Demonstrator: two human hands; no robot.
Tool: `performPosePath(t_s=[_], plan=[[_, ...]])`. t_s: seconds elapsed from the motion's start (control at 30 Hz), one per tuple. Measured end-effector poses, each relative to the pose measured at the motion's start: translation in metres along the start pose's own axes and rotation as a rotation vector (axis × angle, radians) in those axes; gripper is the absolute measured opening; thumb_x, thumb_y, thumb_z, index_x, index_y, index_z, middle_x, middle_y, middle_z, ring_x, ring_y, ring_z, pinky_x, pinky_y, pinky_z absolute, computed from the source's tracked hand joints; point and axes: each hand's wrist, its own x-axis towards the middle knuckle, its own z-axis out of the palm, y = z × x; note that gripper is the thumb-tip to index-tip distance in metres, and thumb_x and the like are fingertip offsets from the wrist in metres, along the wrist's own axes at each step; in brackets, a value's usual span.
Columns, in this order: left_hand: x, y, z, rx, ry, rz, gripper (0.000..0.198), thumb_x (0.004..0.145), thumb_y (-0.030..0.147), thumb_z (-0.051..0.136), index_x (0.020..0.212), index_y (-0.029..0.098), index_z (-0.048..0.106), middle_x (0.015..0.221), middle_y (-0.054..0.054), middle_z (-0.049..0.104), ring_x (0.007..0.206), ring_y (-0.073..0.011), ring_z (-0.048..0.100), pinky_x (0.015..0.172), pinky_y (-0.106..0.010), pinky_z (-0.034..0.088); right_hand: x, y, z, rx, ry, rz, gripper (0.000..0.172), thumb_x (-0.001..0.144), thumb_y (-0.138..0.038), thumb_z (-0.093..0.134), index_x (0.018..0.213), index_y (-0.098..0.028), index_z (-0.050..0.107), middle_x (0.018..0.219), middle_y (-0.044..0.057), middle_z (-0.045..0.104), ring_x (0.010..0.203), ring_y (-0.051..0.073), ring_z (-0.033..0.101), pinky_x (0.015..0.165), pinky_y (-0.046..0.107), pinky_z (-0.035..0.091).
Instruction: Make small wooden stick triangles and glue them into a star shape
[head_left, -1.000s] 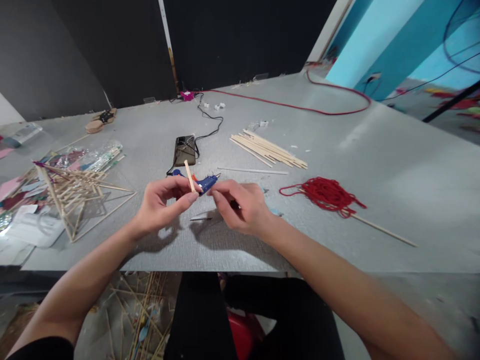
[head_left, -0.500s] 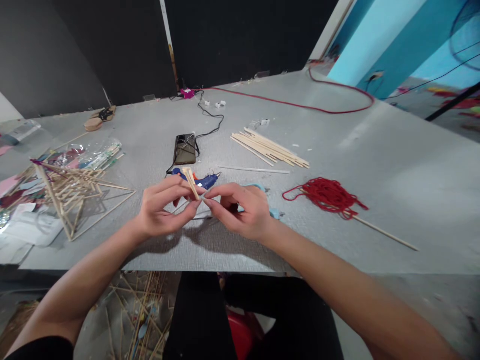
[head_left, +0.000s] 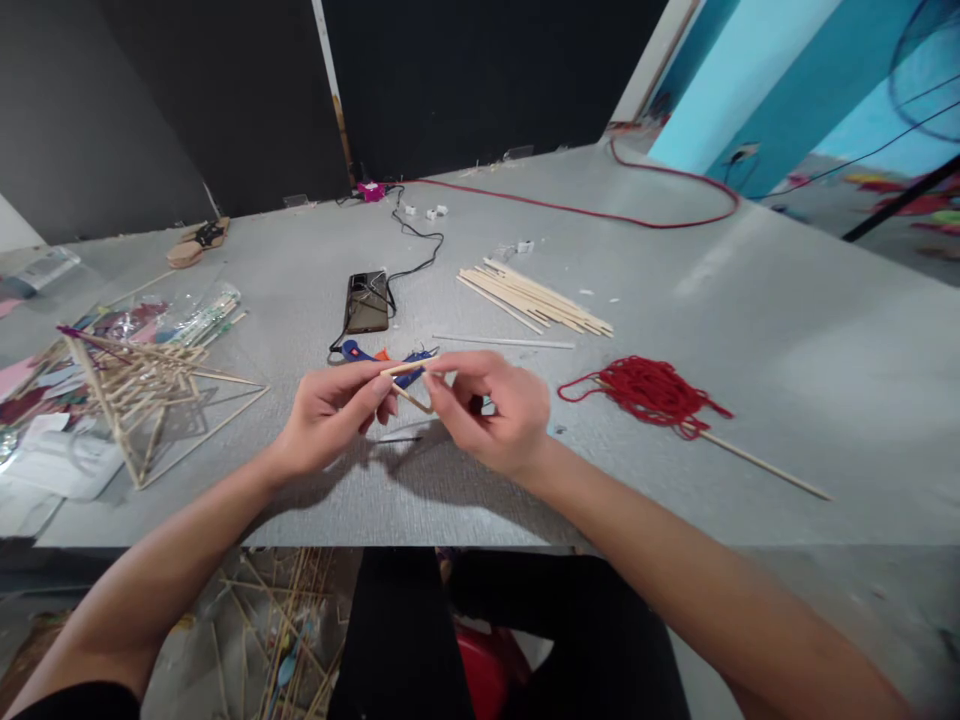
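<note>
Pale wood at the centre now: a small angled piece (head_left: 409, 368) of thin, straight-edged sticks, held above the grey bench (head_left: 660, 290) — left hand (head_left: 330, 412) pinched on one end, right hand (head_left: 499, 405) pinched on the other, blue glue gun (head_left: 411, 379) just beyond. Red yarn (head_left: 649, 388) sprawls in soft loops to the right, slim loose sticks (head_left: 536, 298) lie fanned farther back, and over left, crinkled clear plastic packaging (head_left: 206, 318) sits beside a spiky wooden frame (head_left: 161, 368) — its contents too blurred to tell.

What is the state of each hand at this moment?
Left hand: closed, pinching small wooden sticks.
Right hand: closed, fingers at the other end of the upper stick.
</note>
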Motion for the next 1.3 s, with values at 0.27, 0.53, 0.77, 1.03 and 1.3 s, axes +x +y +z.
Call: performPosePath(t_s=[0.27, 0.53, 0.77, 1.03, 1.3], plan=[[0.005, 0.0029, -0.0051, -0.176, -0.069, -0.247, 0.04, 0.102, 0.053, 0.066, 0.102, 0.017, 0.084, 0.065, -0.002, 0.066, 0.053, -0.0105, 0.055, 0.047, -0.022, 0.045, 0.0106, -0.0028, -0.0026, 0.3, -0.188, 0.34, 0.041, 0.106, -0.04, 0.061, 0.07, -0.02, 0.061, 0.051, -0.007, 0.047, 0.044, 0.007, 0.037, 0.043, 0.023, 0.03], [0.0051, -0.002, -0.0076, -0.264, -0.136, -0.32, 0.043, 0.104, 0.053, 0.06, 0.102, 0.017, 0.085, 0.074, -0.007, 0.071, 0.059, -0.0136, 0.06, 0.05, -0.025, 0.048, 0.0084, -0.0037, -0.0024, 0.255, -0.15, 0.374, 0.049, 0.105, -0.044, 0.061, 0.064, -0.02, 0.06, 0.05, -0.005, 0.05, 0.045, 0.007, 0.039, 0.044, 0.023, 0.031], [0.0061, 0.0021, -0.008, -0.274, -0.14, -0.325, 0.037, 0.1, 0.048, 0.064, 0.102, 0.018, 0.086, 0.072, -0.006, 0.071, 0.059, -0.0145, 0.061, 0.05, -0.025, 0.047, 0.008, -0.0028, -0.0026, 0.247, -0.164, 0.382, 0.052, 0.105, -0.048, 0.061, 0.062, -0.02, 0.058, 0.05, -0.004, 0.05, 0.046, 0.007, 0.04, 0.045, 0.023, 0.032], [0.0033, 0.0043, -0.0064, -0.241, -0.125, -0.319, 0.03, 0.101, 0.039, 0.064, 0.111, 0.02, 0.085, 0.071, -0.004, 0.071, 0.056, -0.0133, 0.06, 0.047, -0.025, 0.044, 0.0063, -0.0032, -0.002, 0.228, -0.151, 0.363, 0.051, 0.105, -0.041, 0.061, 0.059, -0.02, 0.054, 0.049, -0.005, 0.048, 0.045, 0.007, 0.038, 0.045, 0.023, 0.031], [0.0052, 0.0055, -0.0038, -0.261, -0.122, -0.35, 0.029, 0.098, 0.039, 0.069, 0.107, 0.017, 0.085, 0.07, -0.004, 0.07, 0.056, -0.0122, 0.06, 0.046, -0.023, 0.044, 0.0078, -0.0071, -0.0028, 0.14, -0.088, 0.267, 0.048, 0.102, -0.033, 0.064, 0.058, -0.021, 0.049, 0.048, -0.006, 0.044, 0.043, 0.006, 0.036, 0.043, 0.022, 0.031]])
